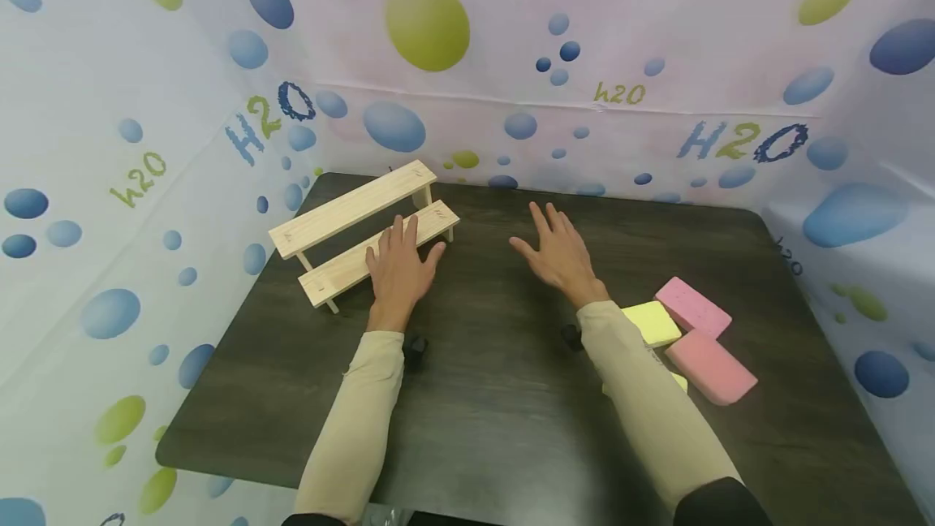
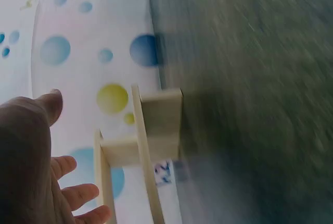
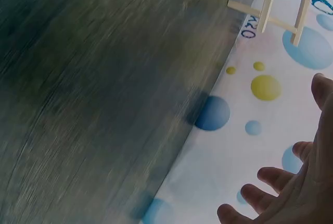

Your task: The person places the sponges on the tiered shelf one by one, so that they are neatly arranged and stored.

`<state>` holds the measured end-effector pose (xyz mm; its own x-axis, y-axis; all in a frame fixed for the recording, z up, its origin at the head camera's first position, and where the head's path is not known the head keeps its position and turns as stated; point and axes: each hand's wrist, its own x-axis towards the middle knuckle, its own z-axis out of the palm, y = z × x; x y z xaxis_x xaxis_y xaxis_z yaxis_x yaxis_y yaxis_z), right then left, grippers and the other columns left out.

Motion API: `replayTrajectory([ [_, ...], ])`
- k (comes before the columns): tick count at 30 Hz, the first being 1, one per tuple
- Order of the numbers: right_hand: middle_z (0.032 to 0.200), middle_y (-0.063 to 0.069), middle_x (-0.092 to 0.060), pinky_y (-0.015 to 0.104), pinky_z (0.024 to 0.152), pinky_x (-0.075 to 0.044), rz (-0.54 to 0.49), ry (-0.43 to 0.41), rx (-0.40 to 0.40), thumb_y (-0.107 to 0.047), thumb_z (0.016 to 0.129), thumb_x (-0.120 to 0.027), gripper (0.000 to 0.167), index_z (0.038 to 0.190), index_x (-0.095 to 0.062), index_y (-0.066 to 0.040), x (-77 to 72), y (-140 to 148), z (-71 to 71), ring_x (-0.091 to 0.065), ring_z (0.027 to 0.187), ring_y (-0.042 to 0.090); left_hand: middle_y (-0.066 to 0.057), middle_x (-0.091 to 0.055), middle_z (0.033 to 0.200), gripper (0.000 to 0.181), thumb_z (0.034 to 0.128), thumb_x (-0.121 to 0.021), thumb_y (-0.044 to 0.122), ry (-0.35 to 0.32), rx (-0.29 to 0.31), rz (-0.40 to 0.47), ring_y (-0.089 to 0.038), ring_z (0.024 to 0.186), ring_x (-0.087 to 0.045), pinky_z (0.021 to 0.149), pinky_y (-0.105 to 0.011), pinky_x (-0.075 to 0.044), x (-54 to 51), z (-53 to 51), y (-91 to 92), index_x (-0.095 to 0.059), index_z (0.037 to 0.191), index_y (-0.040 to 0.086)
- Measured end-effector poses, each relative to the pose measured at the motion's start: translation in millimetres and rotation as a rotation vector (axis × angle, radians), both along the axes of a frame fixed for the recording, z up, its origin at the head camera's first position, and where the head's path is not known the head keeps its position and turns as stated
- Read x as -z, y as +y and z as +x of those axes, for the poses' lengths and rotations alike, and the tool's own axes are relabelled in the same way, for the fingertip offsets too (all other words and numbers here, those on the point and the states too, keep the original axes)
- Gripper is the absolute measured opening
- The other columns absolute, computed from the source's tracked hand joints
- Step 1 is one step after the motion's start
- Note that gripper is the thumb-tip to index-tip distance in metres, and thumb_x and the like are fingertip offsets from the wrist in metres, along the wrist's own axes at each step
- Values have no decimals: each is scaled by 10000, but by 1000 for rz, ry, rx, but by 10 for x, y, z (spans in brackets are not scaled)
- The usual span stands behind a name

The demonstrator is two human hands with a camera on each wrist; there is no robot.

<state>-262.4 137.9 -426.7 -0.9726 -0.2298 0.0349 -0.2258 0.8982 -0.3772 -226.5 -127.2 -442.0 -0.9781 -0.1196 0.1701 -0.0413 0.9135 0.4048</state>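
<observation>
In the head view a two-step wooden rack (image 1: pixel 351 209) stands at the back left of the dark table. My left hand (image 1: pixel 400 274) is over the right part of its lower step, fingers spread; whether it touches the wood I cannot tell. My right hand (image 1: pixel 561 254) hovers right of the rack with fingers extended and holds nothing. The left wrist view has the left hand (image 2: pixel 31 161) beside the rack (image 2: pixel 148 151), with nothing in its grasp. In the right wrist view the right hand (image 3: pixel 296 177) is spread, and the rack (image 3: pixel 268 5) appears farther off at the top.
To the right on the table (image 1: pixel 497 428) lie a pink sponge (image 1: pixel 694 307), a salmon-pink sponge (image 1: pixel 712 366) and a yellow sponge (image 1: pixel 652 323). Another yellow one (image 1: pixel 680 381) is partly hidden by the right sleeve. A curtain with printed dots (image 1: pixel 467 128) hangs behind and at both sides.
</observation>
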Motion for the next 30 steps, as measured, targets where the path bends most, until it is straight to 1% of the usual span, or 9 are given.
replayTrajectory([
  [2,1631,173,-76,573,1203,-150,-5,-11,-15,-689,942,-352,849,1578,-51,-215,9,-47,-23,-95,1495,404,-112,-219,1612,755,953,-422,626,-4,-27,8,-346,1457,-244,1136,-679,-159,33,48,-82,-245,1549,197],
  [5,1633,165,-76,573,1199,-165,-1,-23,-30,-685,942,-360,849,1578,-44,-220,35,-113,-57,-97,1496,401,-120,-208,1614,764,955,-417,625,-20,-59,13,-351,1456,-242,1131,-683,-162,78,118,-184,-235,1552,183],
  [10,1631,157,-106,600,1175,-212,-19,-14,-52,-693,937,-361,849,1578,-46,-234,85,-220,-119,-133,1487,412,-131,-218,1608,761,960,-421,613,2,-107,24,-362,1446,-255,1121,-684,-180,134,204,-332,-251,1544,155],
  [12,1630,155,-115,599,1176,-208,-39,-13,-68,-696,934,-367,854,1578,-49,-234,97,-263,-143,-140,1485,414,-134,-222,1606,755,963,-431,602,11,-133,31,-367,1446,-252,1121,-688,-174,151,240,-390,-257,1542,150],
  [15,1631,147,-115,592,1183,-193,-65,-24,-91,-704,925,-378,869,1578,-49,-233,107,-324,-175,-145,1484,410,-126,-204,1612,754,964,-437,595,5,-178,49,-360,1458,-226,1130,-688,-148,172,305,-474,-244,1546,156],
  [19,1633,137,-113,590,1182,-197,-84,-37,-102,-701,921,-398,878,1578,-51,-232,138,-371,-213,-152,1484,402,-120,-189,1617,758,962,-444,593,0,-213,66,-350,1466,-205,1141,-681,-121,191,366,-549,-232,1549,164],
  [24,1639,104,-104,601,1168,-221,-120,-71,-113,-690,923,-413,870,1577,-49,-245,174,-457,-260,-156,1489,379,-123,-214,1608,759,956,-474,580,12,-269,63,-348,1462,-214,1149,-672,-118,217,448,-654,-238,1545,164],
  [28,1643,78,-99,599,1164,-231,-153,-108,-123,-662,929,-445,865,1573,-19,-271,185,-535,-286,-156,1493,361,-129,-225,1604,762,951,-498,569,28,-307,92,-346,1465,-213,1153,-670,-108,251,526,-737,-249,1541,157],
  [30,1643,75,-101,594,1166,-233,-158,-116,-133,-662,926,-451,876,1573,-17,-262,188,-570,-302,-160,1492,358,-130,-223,1605,761,951,-512,553,30,-322,103,-348,1468,-208,1152,-673,-104,264,556,-769,-248,1541,153],
])
